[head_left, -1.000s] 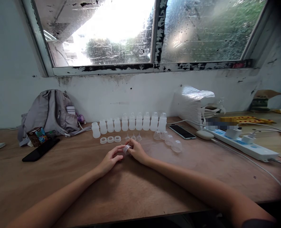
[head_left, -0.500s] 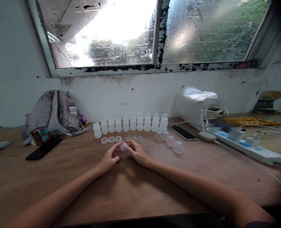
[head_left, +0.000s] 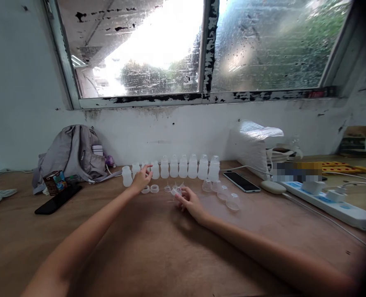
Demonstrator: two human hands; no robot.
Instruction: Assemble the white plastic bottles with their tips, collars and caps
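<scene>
A row of small translucent white bottles [head_left: 183,166] stands along the back of the wooden table [head_left: 158,247]. My left hand [head_left: 141,179] reaches into the left end of that row, fingers apart around an uncapped bottle there. White rings [head_left: 154,188] lie just in front of it. My right hand [head_left: 189,200] rests on the table, pinching a small clear ring-and-teat piece [head_left: 176,191]. Tiny clear teats [head_left: 167,188] lie beside it, and clear dome caps [head_left: 223,192] sit to the right.
A grey backpack [head_left: 71,154], a small carton [head_left: 55,182] and a black phone [head_left: 58,199] lie at the left. At the right are a second phone [head_left: 242,182], a wrapped white bundle [head_left: 255,142], a white mouse [head_left: 272,186] and a power strip [head_left: 328,199] with cables.
My left hand let go of the small clear piece and moved up and left to the bottle row. My right hand kept the piece and shifted slightly right. The camera tilted down a little.
</scene>
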